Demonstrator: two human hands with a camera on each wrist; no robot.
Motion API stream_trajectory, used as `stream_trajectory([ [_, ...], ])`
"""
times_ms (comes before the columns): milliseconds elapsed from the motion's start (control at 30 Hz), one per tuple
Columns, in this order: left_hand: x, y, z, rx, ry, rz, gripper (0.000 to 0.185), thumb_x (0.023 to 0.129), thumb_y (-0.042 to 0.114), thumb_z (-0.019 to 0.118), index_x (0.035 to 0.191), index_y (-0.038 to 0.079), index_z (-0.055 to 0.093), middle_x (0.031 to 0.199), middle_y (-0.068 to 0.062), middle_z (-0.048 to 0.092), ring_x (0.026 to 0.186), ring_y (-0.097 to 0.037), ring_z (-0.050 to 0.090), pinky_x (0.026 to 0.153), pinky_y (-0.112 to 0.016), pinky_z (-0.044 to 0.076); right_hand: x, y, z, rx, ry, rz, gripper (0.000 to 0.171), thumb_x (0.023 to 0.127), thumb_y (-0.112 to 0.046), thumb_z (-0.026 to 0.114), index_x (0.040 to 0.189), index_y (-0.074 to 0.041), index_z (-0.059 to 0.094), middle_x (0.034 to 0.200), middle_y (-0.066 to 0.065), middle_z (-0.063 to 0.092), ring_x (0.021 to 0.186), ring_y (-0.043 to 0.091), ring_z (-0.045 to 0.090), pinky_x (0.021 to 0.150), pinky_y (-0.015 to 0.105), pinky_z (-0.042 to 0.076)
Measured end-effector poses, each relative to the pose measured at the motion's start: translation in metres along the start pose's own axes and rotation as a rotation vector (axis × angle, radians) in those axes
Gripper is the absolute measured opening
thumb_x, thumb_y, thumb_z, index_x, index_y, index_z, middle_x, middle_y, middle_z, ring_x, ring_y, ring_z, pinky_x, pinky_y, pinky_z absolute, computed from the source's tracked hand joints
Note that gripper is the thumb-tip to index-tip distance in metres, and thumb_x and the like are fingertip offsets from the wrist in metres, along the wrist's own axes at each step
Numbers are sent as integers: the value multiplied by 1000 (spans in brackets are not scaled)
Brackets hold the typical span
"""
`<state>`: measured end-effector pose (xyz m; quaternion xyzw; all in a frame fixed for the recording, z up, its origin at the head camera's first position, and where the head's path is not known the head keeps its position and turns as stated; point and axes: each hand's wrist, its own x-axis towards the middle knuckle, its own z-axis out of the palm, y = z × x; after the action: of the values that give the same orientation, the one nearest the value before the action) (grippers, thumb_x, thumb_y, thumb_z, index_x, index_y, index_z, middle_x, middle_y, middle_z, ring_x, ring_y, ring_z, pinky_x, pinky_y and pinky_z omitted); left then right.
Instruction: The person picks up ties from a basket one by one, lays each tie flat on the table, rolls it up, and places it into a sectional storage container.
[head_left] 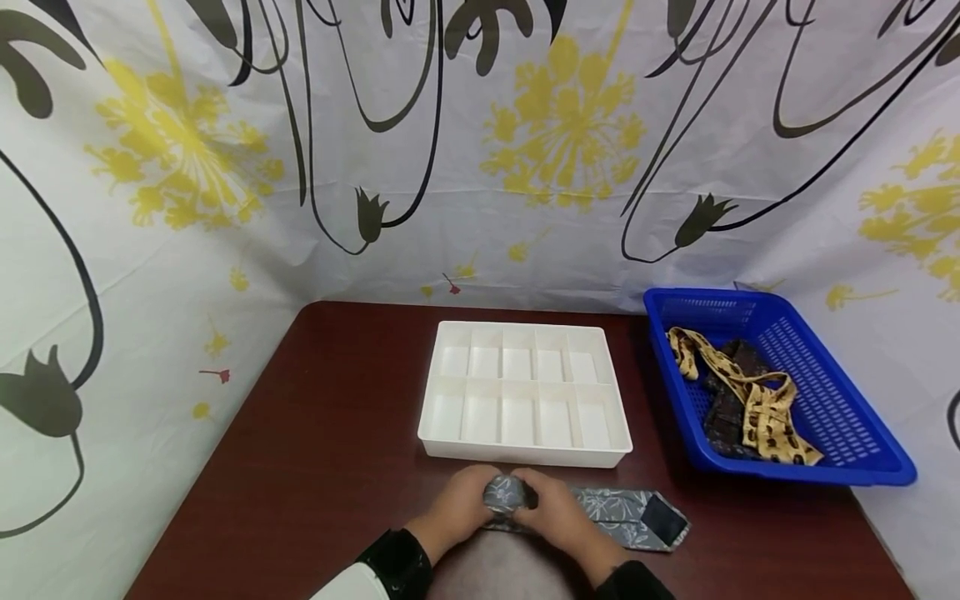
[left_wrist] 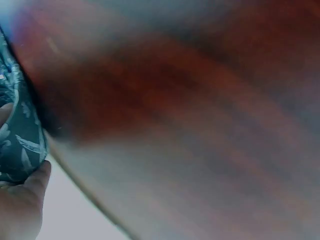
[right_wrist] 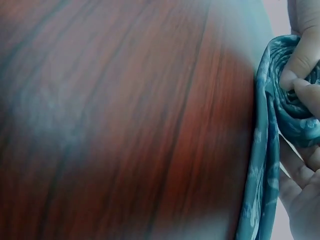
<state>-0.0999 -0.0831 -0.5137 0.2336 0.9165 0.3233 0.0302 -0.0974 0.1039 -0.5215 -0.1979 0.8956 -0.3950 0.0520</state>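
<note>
I'm looking down on a dark wooden table (head_left: 315, 450), hemmed in by a white curtain (head_left: 480, 150) printed with yellow blooms and black stems. No lettering or labels that I can read anywhere.

Biggest container first: the blue basket (head_left: 840, 454) sits at the right side of the table. Inside it I see a tan patterned tie (head_left: 757, 396) draped over a dark tie (head_left: 723, 417); how many dark pieces lie under there I can't tell.

Next, the white divided tray (head_left: 517, 454) sits mid-table, just left of the basket, two rows of compartments, and I see nothing in any of them.

Now the work itself, at the near edge in front of the tray: a grey-teal tie (head_left: 600, 508) with a pale leaf print. Its wide end lies flat on the table toward the right, and the other end is wound into a tight roll between the hands.

My left hand (head_left: 457, 504) wraps its fingers round the roll from the left. My right hand (head_left: 558, 508) pinches the roll from the right; the right wrist view shows fingertips (right_wrist: 295, 75) pressed into the coil.
</note>
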Motion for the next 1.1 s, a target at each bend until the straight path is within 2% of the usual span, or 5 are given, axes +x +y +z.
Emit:
stream_trajectory([
  [133,4,9,-5,139,-39,-23,24,73,4,75,92,14,66,85,8,62,83,-7,55,75,-24,48,1,1,-2,-19,-19,-18,47,70,-8,78,115,-7,65,109,4,68,92,14,61,78,31,50],
  [267,8,21,-9,226,-86,-62,17,77,5,73,88,16,66,83,6,61,81,-9,57,70,-25,49,3,1,-4,-40,-44,-22,49,69,-11,81,116,-7,65,112,5,68,97,18,62,81,34,51],
  [533,7,35,-10,390,-140,-105,18,83,2,68,98,12,65,94,-2,63,91,-17,60,68,-30,52,4,4,-4,-95,-58,-53,50,68,-15,81,115,-6,66,111,6,68,101,23,62,86,40,50],
  [867,4,38,-10,370,-124,-150,27,74,0,75,96,10,63,90,-2,61,86,-14,58,67,-28,51,5,0,-6,-142,-65,-54,50,67,-12,79,115,-7,66,112,6,67,102,23,61,87,40,50],
  [1100,2,34,-6,339,-68,-153,33,69,-1,77,96,9,61,89,-2,59,85,-14,56,68,-27,50,5,-6,-6,-124,-72,-17,51,67,-8,78,116,-6,66,112,5,67,102,23,61,86,42,50],
])
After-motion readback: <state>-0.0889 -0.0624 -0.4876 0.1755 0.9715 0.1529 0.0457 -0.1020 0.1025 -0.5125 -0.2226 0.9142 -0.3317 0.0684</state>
